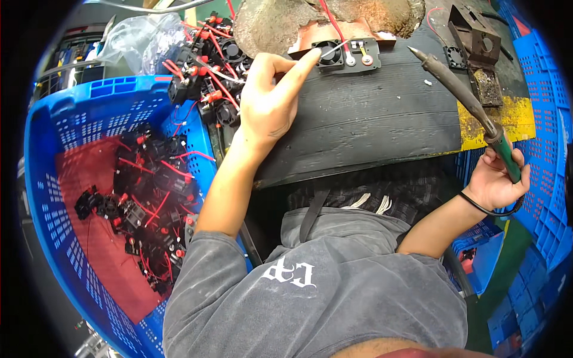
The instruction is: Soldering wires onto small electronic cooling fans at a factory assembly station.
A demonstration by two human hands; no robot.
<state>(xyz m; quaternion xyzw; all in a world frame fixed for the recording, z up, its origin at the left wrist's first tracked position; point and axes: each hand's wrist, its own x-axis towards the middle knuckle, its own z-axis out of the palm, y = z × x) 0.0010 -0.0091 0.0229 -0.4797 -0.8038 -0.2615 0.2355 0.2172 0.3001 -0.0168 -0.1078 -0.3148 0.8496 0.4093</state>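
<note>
Both my hands are busy at the bench. Nearest to me, my right hand point(495, 182) is closed in a fist around the green handle of the soldering iron point(462, 98). I hold the iron up in the air, tilted, with its tip pointing up and to the left, well apart from the work. A black cord goes around my right wrist.

Further away, my left hand point(271, 98) reaches forward over the black board point(370, 119). Its fingers are pinched together and the index finger is stretched out; the fingertip touches the left edge of the small black fan point(329, 53). A thin silver wire point(335, 49) runs from my fingertips across the fan. The fan sits in a black holder point(358, 56) at the far edge of the board, with two round metal contacts just beside the fan on the right.

On my left stands a blue crate point(54, 197) with a red sheet inside, and many black parts with red wires lie in it. Behind the crate, a pile of fans point(206, 71) with red wires lies next to my left hand. At the far right a dark metal stand point(474, 39) is on the bench.
</note>
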